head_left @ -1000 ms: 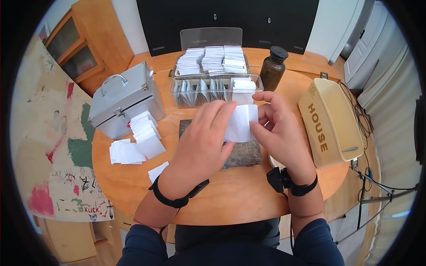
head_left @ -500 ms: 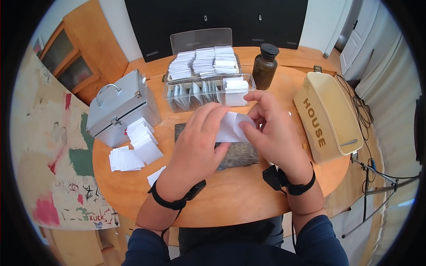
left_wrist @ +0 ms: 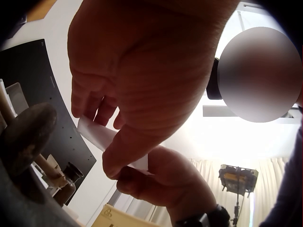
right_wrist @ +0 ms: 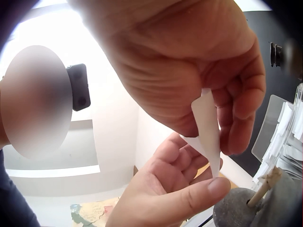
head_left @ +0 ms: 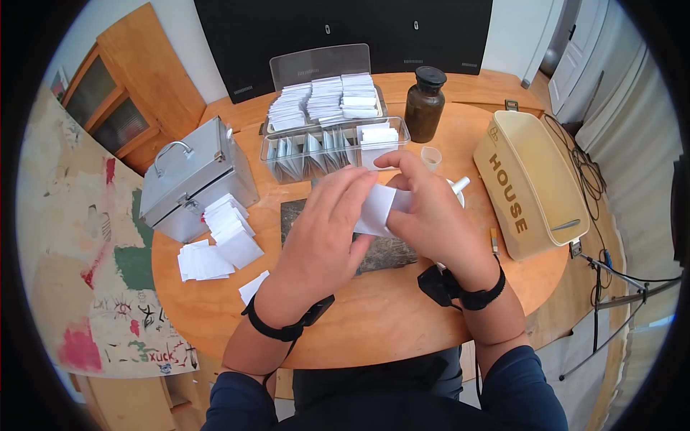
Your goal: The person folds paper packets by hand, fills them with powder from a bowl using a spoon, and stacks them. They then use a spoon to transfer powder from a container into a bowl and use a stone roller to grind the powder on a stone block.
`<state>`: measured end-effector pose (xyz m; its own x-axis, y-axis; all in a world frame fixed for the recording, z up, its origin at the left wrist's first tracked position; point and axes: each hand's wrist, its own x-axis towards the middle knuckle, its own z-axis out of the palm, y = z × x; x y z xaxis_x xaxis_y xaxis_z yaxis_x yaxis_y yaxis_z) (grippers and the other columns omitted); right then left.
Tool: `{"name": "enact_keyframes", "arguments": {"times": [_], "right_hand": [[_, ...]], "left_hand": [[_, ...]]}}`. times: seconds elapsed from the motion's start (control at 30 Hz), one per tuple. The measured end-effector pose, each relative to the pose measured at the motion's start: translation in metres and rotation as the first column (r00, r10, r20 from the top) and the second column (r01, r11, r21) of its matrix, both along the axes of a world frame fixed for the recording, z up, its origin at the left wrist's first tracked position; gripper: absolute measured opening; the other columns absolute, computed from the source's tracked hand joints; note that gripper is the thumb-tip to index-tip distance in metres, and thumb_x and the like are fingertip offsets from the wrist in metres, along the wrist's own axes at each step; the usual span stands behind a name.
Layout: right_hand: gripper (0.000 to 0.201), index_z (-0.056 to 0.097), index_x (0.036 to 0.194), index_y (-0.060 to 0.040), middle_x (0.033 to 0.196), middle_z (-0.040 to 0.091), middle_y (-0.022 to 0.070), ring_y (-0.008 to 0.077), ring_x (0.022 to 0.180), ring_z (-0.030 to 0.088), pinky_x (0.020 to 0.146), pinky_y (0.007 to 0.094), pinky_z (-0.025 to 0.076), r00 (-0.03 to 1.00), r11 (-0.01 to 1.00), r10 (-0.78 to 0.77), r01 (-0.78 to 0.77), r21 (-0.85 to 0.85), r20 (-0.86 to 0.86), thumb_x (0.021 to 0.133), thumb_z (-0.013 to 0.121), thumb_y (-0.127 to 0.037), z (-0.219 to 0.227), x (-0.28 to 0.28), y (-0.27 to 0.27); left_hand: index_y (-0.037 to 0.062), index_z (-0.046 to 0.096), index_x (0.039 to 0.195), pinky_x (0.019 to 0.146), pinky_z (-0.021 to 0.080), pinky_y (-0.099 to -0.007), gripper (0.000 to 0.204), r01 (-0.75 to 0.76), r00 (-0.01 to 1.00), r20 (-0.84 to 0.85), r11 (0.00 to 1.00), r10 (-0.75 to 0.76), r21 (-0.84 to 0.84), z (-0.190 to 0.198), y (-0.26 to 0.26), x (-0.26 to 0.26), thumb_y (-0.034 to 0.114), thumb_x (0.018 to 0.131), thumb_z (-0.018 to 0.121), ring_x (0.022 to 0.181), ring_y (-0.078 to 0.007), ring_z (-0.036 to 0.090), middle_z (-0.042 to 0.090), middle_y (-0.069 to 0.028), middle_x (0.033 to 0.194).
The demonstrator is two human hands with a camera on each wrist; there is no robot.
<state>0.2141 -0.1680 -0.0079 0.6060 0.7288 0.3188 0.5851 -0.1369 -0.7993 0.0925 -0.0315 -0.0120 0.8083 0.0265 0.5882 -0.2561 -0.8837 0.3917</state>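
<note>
A small white paper [head_left: 375, 210] is held up between both hands, above a dark grey slab [head_left: 392, 253]. The left hand [head_left: 321, 233] pinches its left side, thumb below and fingers behind. At the paper's right side the right hand [head_left: 438, 219] grips it between thumb and curled fingers. In the right wrist view the paper [right_wrist: 207, 127] looks bent, with a flap standing up by the right hand [right_wrist: 189, 71] and the left thumb at its lower end. The left wrist view shows the paper [left_wrist: 97, 132] between the left hand's [left_wrist: 137, 80] fingers and thumb.
White packets [head_left: 233, 241] lie by a silver case [head_left: 194, 179] at left. Behind the hands stand a clear divided tray [head_left: 295, 171], a box of packets [head_left: 327, 100] and a dark jar [head_left: 425, 108]. At right are a small cup [head_left: 430, 156], a brush [head_left: 494, 241] and a cream bin [head_left: 514, 194].
The paper's right part has been folded over toward the left, and the right fingers have curled further in around it. The head view has shifted slightly, showing the small cup and brush.
</note>
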Motion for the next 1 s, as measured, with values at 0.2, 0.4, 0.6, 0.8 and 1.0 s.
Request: {"name": "enact_keyframes", "arguments": {"times": [0.2, 0.4, 0.6, 0.8, 1.0], "right_hand": [[0.054, 0.051, 0.122, -0.0059, 0.087, 0.069, 0.0162, 0.0359, 0.081, 0.069, 0.070, 0.0420, 0.053, 1.000, 0.996, -0.030, 0.031, -0.087, 0.005, 0.072, 0.071, -0.010, 0.002, 0.003, -0.001], [0.057, 0.050, 0.122, -0.0055, 0.086, 0.069, 0.0147, 0.0351, 0.078, 0.068, 0.068, 0.0422, 0.053, 0.995, 0.996, -0.035, 0.042, -0.075, 0.091, 0.070, 0.072, -0.010, -0.001, -0.001, -0.001], [0.058, 0.049, 0.123, -0.0056, 0.084, 0.068, 0.0147, 0.0354, 0.077, 0.068, 0.067, 0.0417, 0.052, 0.992, 0.991, -0.042, 0.056, -0.123, 0.119, 0.071, 0.075, -0.013, 0.002, 0.003, -0.004], [0.058, 0.048, 0.123, -0.0019, 0.080, 0.067, 0.0126, 0.0290, 0.074, 0.068, 0.065, 0.0373, 0.052, 0.996, 1.000, 0.008, -0.006, -0.022, 0.086, 0.076, 0.077, -0.019, 0.022, -0.001, -0.020], [0.047, 0.050, 0.120, 0.0011, 0.077, 0.066, 0.0083, 0.0177, 0.070, 0.064, 0.065, 0.0301, 0.050, 0.997, 0.988, -0.054, 0.061, 0.144, -0.053, 0.083, 0.073, -0.017, 0.040, -0.007, -0.035]], "left_hand": [[0.0042, 0.046, 0.136, 0.101, 0.043, -0.0427, 0.079, -0.003, 1.000, -0.008, 1.000, 0.003, -0.004, 0.002, -0.001, -0.002, 0.001, 0.065, 0.080, 0.122, -0.0378, 0.051, 0.051, -0.0176, 0.133], [-0.0010, 0.049, 0.129, 0.097, 0.046, -0.0424, 0.068, 0.036, 0.999, -0.003, 0.999, -0.036, 0.030, 0.005, -0.003, 0.000, -0.001, 0.066, 0.078, 0.116, -0.0383, 0.052, 0.051, -0.0179, 0.128], [0.0031, 0.051, 0.132, 0.100, 0.044, -0.0423, 0.073, 0.029, 1.000, -0.005, 1.000, -0.029, -0.002, 0.002, 0.000, -0.001, 0.000, 0.065, 0.080, 0.120, -0.0376, 0.052, 0.053, -0.0178, 0.131], [0.0031, 0.049, 0.134, 0.105, 0.043, -0.0406, 0.073, -0.001, 0.997, -0.074, 0.992, -0.008, -0.129, -0.005, 0.014, 0.003, 0.000, 0.068, 0.079, 0.130, -0.0339, 0.049, 0.053, -0.0171, 0.138], [0.0033, 0.048, 0.135, 0.104, 0.046, -0.0377, 0.072, 0.001, 0.997, -0.073, 0.981, -0.015, -0.195, -0.007, 0.018, 0.004, 0.002, 0.070, 0.079, 0.127, -0.0303, 0.053, 0.053, -0.0156, 0.139]]}}
